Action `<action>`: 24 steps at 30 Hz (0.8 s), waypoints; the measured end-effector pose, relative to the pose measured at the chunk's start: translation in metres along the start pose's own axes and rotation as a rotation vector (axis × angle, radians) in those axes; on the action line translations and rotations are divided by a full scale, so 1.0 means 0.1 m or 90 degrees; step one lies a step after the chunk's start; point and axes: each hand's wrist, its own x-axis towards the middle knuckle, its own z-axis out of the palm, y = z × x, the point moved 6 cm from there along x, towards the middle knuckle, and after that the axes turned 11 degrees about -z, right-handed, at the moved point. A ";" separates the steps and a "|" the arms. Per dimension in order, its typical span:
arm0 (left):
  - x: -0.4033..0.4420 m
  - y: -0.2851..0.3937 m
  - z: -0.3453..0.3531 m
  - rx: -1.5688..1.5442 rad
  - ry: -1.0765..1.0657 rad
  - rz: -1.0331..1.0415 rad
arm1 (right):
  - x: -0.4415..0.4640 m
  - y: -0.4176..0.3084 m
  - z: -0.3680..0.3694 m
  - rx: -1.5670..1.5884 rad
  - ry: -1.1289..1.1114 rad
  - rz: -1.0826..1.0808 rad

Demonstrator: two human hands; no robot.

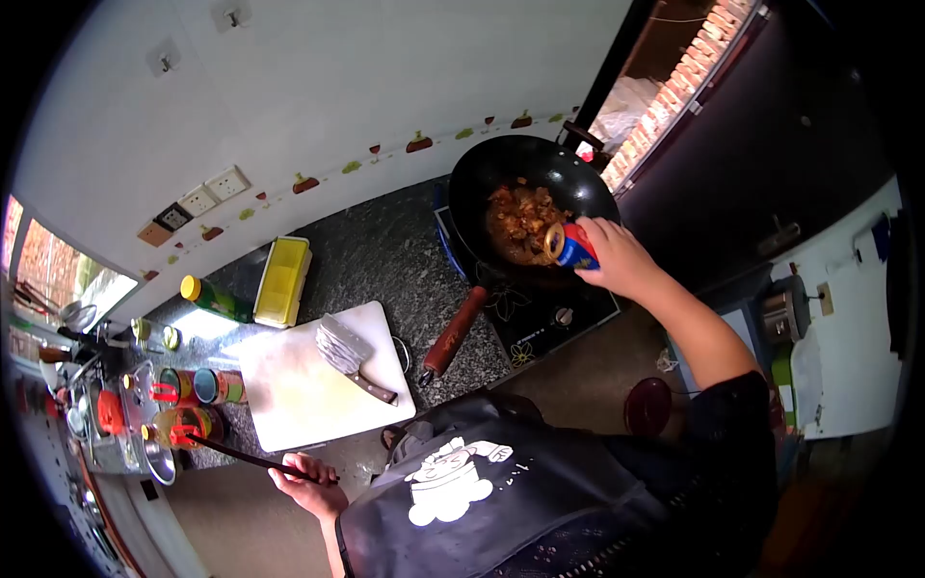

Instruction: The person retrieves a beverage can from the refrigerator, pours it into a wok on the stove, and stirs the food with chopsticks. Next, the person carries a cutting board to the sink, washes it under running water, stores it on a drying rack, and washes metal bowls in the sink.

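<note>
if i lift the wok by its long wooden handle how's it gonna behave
The wok looks rigid, so it should not flex. Its wide bowl sits far out from the long wooden handle, so it would probably feel front-heavy and apt to dip. The saucy food inside looks loose and might slide if tilted.

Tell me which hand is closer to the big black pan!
The right hand: it holds a can over the black pan. The left hand is farther off, near the white cutting board, holding a dark stick.
</note>
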 end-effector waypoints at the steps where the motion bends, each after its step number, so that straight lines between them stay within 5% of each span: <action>1: -0.05 -0.03 -0.02 -0.005 0.002 -0.001 | 0.14 0.08 0.10 -0.011 -0.003 -0.017; 5: -0.25 -0.04 -0.04 -0.035 0.092 0.049 | 0.69 0.52 0.51 0.018 0.020 -0.052; 12: -0.41 -0.21 0.02 -0.039 0.093 0.069 | 1.16 1.30 0.58 0.122 0.108 0.077; 17: -0.30 -0.24 0.11 -0.030 0.071 0.042 | 0.62 1.49 0.22 0.119 0.253 0.165; 24: 0.09 -0.18 0.30 -0.023 -0.054 -0.001 | -0.55 0.60 -0.61 0.348 0.414 0.340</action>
